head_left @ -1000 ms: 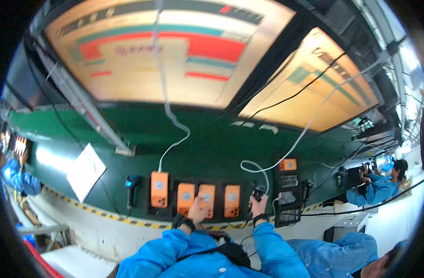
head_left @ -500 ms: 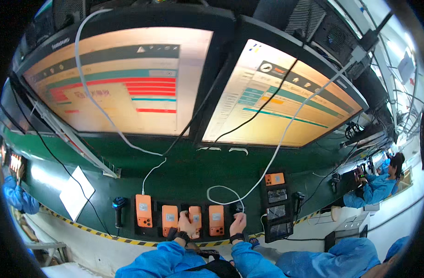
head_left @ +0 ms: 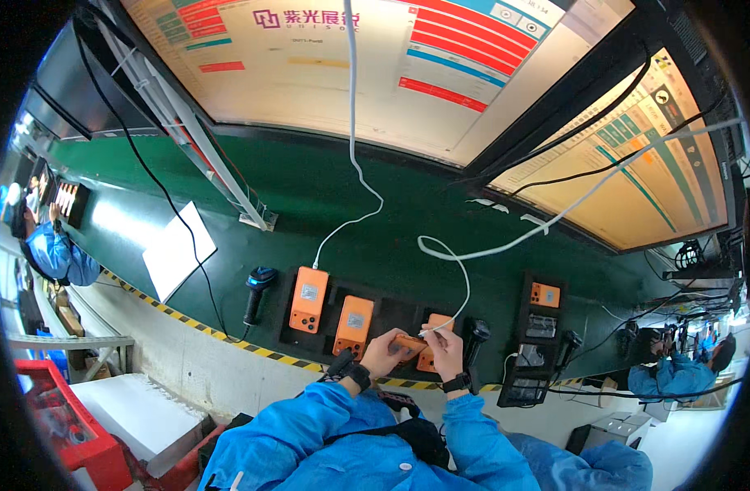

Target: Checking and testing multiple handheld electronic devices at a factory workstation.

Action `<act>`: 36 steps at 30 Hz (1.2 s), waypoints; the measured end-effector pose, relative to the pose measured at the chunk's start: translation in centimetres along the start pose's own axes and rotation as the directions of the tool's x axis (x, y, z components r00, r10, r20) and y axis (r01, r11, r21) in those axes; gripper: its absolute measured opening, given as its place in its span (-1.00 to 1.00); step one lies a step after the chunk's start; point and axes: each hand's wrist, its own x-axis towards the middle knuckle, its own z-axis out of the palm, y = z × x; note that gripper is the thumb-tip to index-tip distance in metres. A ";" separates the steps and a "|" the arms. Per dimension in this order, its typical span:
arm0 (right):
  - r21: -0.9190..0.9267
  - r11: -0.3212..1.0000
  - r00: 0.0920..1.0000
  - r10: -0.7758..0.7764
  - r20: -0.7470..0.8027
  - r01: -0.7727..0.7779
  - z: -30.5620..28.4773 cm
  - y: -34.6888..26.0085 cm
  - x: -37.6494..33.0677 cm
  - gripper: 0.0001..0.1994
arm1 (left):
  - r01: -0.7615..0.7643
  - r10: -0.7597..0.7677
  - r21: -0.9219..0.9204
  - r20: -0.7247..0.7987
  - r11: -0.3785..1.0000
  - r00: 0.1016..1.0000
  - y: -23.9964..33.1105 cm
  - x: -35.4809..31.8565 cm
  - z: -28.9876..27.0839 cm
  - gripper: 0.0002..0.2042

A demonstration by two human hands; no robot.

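Note:
In front of me, my left hand (head_left: 383, 355) grips an orange phone (head_left: 407, 348), tilted above the black tray (head_left: 399, 314). Close beside it, my right hand (head_left: 446, 353) pinches the end of a white cable (head_left: 466, 286) against this phone's edge; whether the plug is inserted I cannot tell. Partly behind my right hand lies a second orange phone (head_left: 440, 322) in the tray. Further left in the tray rest two more, an orange phone (head_left: 354, 322) and, at its left end, an orange phone (head_left: 309, 299) with another white cable (head_left: 324, 242) at its top edge.
A handheld scanner (head_left: 259, 290) stands left of the tray and another scanner (head_left: 476, 334) right of it. Further right, a black rack (head_left: 524, 383) holds several phones. Monitors (head_left: 342, 114) stand behind. A white sheet (head_left: 179, 252) lies left. Co-workers in blue sit at both sides.
My left hand has lifted an orange phone out of the tray. My right hand has brought the white cable's end over to it. The view has swung left and closer.

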 end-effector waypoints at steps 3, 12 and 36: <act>-0.098 0.995 0.996 0.009 0.091 0.000 0.3 -1.1 -0.1 -0.81 | -0.016 0.015 -0.020 -0.030 1.000 0.999 -0.1 -0.3 0.1 -0.74; -0.427 0.848 0.936 -0.201 0.291 0.315 -0.2 -2.5 -0.3 -0.81 | -0.087 0.090 -0.194 0.007 0.977 0.996 -1.5 -0.7 0.3 -0.85; -0.307 0.946 0.976 -0.160 -0.149 0.109 2.9 5.1 6.4 -0.77 | -0.029 0.021 -0.045 -0.171 0.999 0.985 -3.4 -3.4 -6.3 -0.68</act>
